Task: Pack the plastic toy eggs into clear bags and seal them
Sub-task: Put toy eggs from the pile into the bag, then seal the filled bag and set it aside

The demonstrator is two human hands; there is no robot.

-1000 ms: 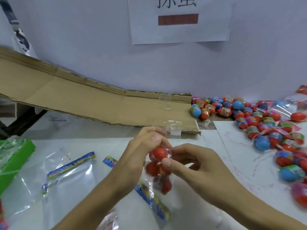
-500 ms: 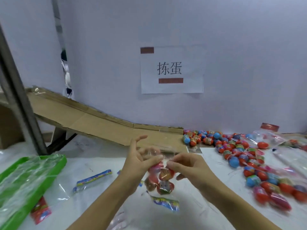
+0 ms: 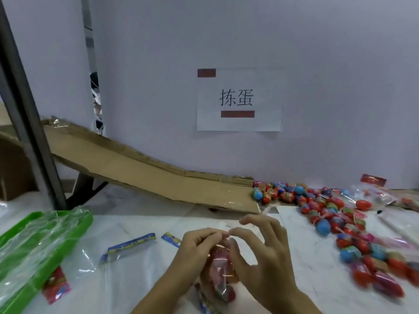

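Observation:
A clear bag of red toy eggs (image 3: 221, 271) hangs between my hands above the white table. My left hand (image 3: 196, 248) pinches the bag's top edge with curled fingers. My right hand (image 3: 260, 250) pinches the same edge from the right with thumb and forefinger, its other fingers spread upward. A heap of loose toy eggs (image 3: 326, 209), red, blue and banded, lies across the right side of the table. The bag's lower end is partly hidden behind my wrists.
A green tray (image 3: 74, 232) holding clear bags sits at the left. Empty bags with printed header strips (image 3: 131, 243) lie left of my hands. A cardboard ramp (image 3: 145, 175) slopes down to the eggs. A grey post (image 3: 27, 114) stands far left; a paper sign (image 3: 239, 99) hangs on the wall.
My head has tilted up, so the wall sign and post came into view. Both hands came together at the bag's top edge, and the eggs settled lower in the bag.

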